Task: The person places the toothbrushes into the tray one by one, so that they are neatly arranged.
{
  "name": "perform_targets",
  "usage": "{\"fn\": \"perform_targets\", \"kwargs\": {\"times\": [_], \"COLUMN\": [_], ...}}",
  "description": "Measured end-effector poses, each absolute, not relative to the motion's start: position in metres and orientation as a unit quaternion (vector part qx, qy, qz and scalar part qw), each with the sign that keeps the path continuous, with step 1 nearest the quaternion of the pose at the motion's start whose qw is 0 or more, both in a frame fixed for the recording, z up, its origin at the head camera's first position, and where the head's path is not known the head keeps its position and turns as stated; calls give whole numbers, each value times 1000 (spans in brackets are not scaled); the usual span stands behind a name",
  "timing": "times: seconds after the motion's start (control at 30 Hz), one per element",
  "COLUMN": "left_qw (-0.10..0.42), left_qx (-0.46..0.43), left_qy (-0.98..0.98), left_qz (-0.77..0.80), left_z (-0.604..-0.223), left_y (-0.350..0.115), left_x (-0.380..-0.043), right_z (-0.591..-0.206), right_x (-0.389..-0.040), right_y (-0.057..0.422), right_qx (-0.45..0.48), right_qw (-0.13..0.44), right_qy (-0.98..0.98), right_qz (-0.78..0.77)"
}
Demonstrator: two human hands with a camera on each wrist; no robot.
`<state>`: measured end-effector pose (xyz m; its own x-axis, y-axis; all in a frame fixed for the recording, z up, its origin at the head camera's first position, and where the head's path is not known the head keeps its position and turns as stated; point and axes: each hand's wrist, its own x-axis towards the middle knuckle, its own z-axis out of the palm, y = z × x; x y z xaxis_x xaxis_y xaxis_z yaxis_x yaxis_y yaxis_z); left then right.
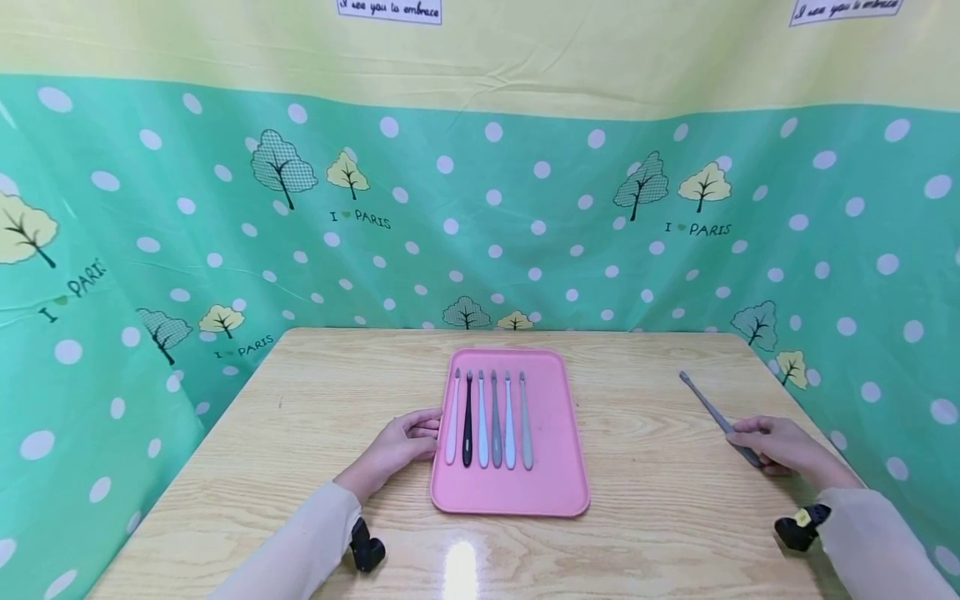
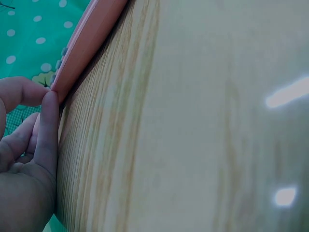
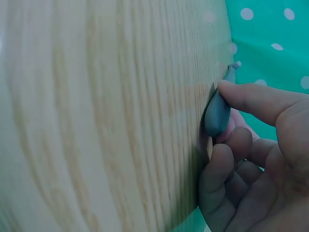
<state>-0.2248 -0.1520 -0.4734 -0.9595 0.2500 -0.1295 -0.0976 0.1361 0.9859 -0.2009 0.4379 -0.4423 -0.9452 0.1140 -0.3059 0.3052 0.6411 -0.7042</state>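
Observation:
A pink tray point(image 1: 510, 496) lies on the table, with several slim toothbrushes side by side in its left half. Among them are a pink toothbrush point(image 1: 452, 425), a black toothbrush point(image 1: 467, 429) and a grey toothbrush point(image 1: 526, 429). My left hand point(image 1: 405, 442) pinches the tray's left rim; in the left wrist view its fingertips meet at the tray's edge point(image 2: 89, 48). Well to the right of the tray, my right hand point(image 1: 780, 450) grips a grey-blue toothbrush point(image 1: 708, 407) by its thick handle end, low over the table. Its small head points away and to the left.
The wooden table point(image 1: 637, 517) ends at a back edge just behind the tray. A dotted green curtain point(image 1: 540, 217) hangs behind it and along both sides. Black wrist cameras sit on both sleeves, the left camera point(image 1: 367, 546) close over the tabletop.

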Motion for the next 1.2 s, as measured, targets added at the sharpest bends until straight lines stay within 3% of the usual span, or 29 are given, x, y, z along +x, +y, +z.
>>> {"fn": "perform_targets", "kwargs": {"times": [1.2], "left_qw": [133], "left_qx": [50], "left_qy": [745], "left_qz": [652], "left_z": [-473], "left_y": [-153], "left_x": [-224], "right_z": [-434], "right_x": [-199], "right_y": [416], "right_qx": [87], "right_qw": [141], "right_qy": [899], "right_qz": [-406]}}
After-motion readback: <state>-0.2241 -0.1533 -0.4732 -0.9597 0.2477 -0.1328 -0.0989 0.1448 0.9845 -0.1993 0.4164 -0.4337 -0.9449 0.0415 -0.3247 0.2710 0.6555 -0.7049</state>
